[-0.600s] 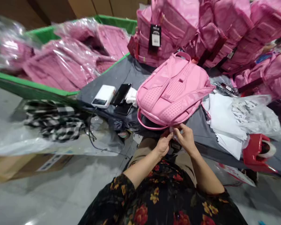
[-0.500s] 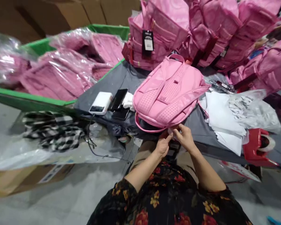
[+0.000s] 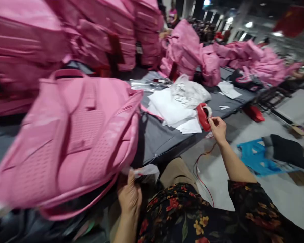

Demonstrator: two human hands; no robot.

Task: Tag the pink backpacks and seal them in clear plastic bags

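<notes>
A pink backpack (image 3: pixel 71 141) lies back-side up on the grey table (image 3: pixel 157 138), blurred by camera motion. My left hand (image 3: pixel 129 195) is at its lower edge, fingers closed on a small piece of clear plastic (image 3: pixel 145 170). My right hand (image 3: pixel 218 128) is stretched out to the right, fingers curled at a red tape dispenser (image 3: pixel 202 116) on the table edge. Whether it grips the tape I cannot tell.
White paper sheets (image 3: pixel 171 109) and a clear bag of tags (image 3: pixel 188 92) lie beside the dispenser. Piles of pink backpacks (image 3: pixel 96 33) crowd the table's far side. On the floor at right: a blue item (image 3: pixel 255 157), a second red dispenser (image 3: pixel 254 113), a red cord (image 3: pixel 201 168).
The view has swung right. My right hand left the backpack's lower edge and reached out to the red tape dispenser. My left hand stays at the backpack, holding the plastic.
</notes>
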